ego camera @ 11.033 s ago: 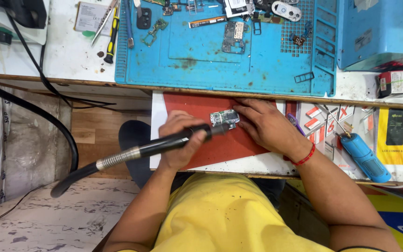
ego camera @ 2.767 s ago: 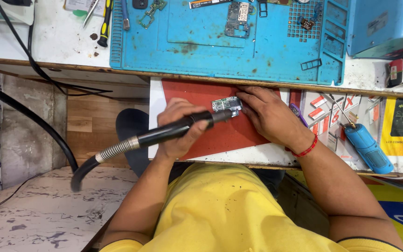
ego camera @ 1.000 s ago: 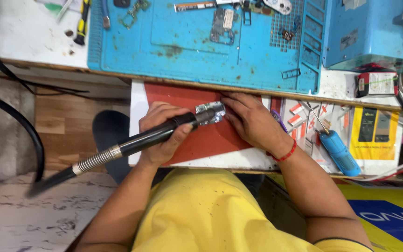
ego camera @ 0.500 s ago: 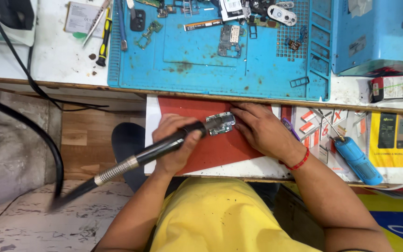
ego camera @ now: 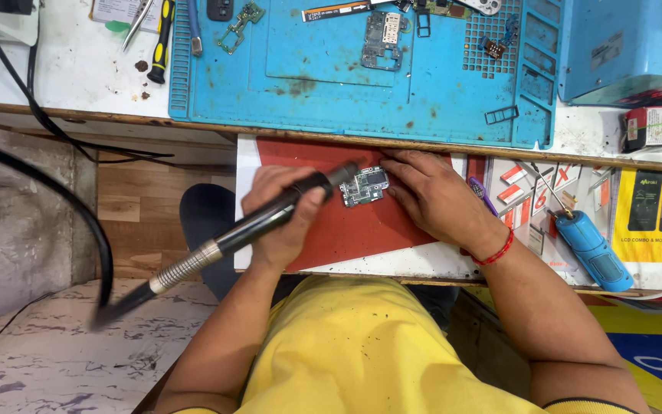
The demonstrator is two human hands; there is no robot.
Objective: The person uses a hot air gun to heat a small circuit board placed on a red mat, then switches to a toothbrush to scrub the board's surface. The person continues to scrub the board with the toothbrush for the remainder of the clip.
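1. At the far left I am seeing a thick black cable (ego camera: 78, 215) trailing down off the white tabletop (ego camera: 78, 77), where a yellow-handled screwdriver (ego camera: 158, 38) is lying.
2. My left hand (ego camera: 281, 211) is wrapping its fingers (ego camera: 300, 201) closed around a long black handpiece (ego camera: 262, 222) with a ribbed metal collar, holding it like a pen, with the tip pointing up and to the right.
3. That tip is sitting at the left edge of a small green circuit board (ego camera: 364, 186); I cannot tell whether it is touching.
4. The board is lying flat on a red mat (ego camera: 362, 234), just below the blue work mat (ego camera: 331, 77) strewn with other parts.
5. My right hand (ego camera: 434, 195) is resting on the red mat, its fingers (ego camera: 400, 165) stretched flat and pinning the board's right and upper edges rather than gripping it.
6. Further right, a blue screwdriver (ego camera: 591, 249) is lying untouched.
7. I am judging this as mid-work on the board's left end; the next move is calling for a steady tip and firm pressure on the board so it does not slide.
8. Compared with half a second ago, both holds and the board's place on the mat are looking the same; only my view is shifting slightly.
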